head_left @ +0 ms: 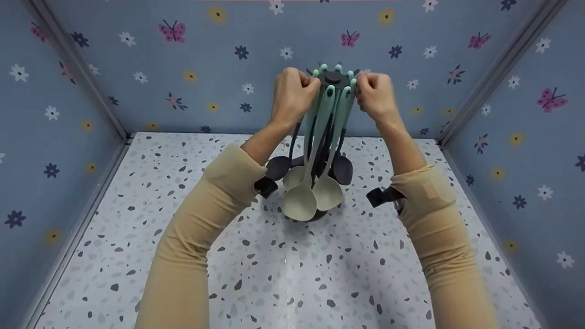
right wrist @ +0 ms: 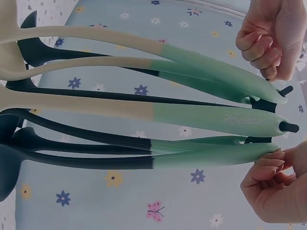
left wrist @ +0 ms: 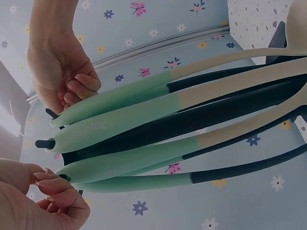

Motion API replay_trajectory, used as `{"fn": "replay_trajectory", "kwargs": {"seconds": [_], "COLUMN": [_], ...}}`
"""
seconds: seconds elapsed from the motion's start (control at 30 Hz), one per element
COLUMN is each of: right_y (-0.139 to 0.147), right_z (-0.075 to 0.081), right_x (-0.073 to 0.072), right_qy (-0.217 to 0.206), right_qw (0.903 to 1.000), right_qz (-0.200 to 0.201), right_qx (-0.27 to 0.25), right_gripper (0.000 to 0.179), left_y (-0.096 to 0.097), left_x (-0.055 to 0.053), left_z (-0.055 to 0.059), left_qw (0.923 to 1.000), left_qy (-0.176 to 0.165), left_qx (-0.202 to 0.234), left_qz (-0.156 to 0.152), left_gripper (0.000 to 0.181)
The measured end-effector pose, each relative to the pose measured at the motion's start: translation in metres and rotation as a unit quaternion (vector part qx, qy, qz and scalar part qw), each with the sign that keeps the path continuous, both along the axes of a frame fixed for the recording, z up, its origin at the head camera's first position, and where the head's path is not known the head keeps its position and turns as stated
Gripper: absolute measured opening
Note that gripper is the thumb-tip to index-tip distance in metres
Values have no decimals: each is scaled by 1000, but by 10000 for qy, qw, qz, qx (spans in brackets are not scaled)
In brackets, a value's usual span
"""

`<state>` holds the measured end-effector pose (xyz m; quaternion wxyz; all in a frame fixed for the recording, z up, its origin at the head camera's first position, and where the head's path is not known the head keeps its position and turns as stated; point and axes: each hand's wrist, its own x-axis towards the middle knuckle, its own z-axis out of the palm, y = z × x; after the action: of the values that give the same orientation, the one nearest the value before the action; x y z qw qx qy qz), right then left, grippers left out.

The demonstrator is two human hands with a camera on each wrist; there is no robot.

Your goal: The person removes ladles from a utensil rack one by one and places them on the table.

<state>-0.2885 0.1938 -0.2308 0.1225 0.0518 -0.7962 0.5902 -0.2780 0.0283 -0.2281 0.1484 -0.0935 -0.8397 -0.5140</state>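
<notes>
Pinching mint handle tops: left hand [head_left: 292,93] and right hand [head_left: 375,95], fingers curled | utensil rack [head_left: 332,78] between them, upper centre | spoons [head_left: 299,201] hanging below.

head: bright, even, sharp | wrists: dimmer, perhaps slightly soft

head view: looks forward and down from above the speckled terrazzo-pattern tabletop [head_left: 320,274], facing the blue flowered back wall [head_left: 205,91], at middle range. left wrist view: very close, looking sideways along the mint-green and cream utensil handles [left wrist: 144,115], scene rotated. right wrist view: equally close, from the opposite side, same handles [right wrist: 201,117]. all three views share the dark round hanging rack top [head_left: 332,77], both hands and the handle ends.
</notes>
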Motion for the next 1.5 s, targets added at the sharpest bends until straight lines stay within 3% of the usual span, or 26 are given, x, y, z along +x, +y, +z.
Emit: {"fn": "replay_trajectory", "kwargs": {"seconds": [0.33, 0.53, 0.7, 0.87, 1.13, 1.37, 1.5], "right_y": [-6, -7, -11, -19, -19, -17, -16], "right_z": [-4, -7, -5, -1, -10, -19, -22], "right_x": [6, 7, 17, 31, 32, 32, 30], "right_qy": [139, 248, 941, 1815, 2271, 2748, 2919], "right_qw": [9996, 9994, 9955, 9813, 9698, 9592, 9559], "right_qz": [190, 158, 78, -251, -756, -584, -301], "right_qx": [-123, -168, 122, 588, 458, 306, 155], "right_gripper": [40, 39, 40, 39, 29, 11, 14], "left_y": [-10, -12, -12, -12, -11, -10, -9], "left_x": [9, 9, 8, 6, 5, 4, 4], "left_z": [-1, -2, -4, -7, -14, -19, -21], "left_qw": [9993, 9997, 9997, 9990, 9965, 9937, 9905], "left_qy": [283, 186, 131, 187, 381, 582, 706], "left_qx": [-73, 31, 118, 378, 687, 905, 1128], "left_qz": [-236, -182, -144, -163, -277, -300, -348], "left_gripper": [40, 38, 37, 38, 39, 38, 35]}}
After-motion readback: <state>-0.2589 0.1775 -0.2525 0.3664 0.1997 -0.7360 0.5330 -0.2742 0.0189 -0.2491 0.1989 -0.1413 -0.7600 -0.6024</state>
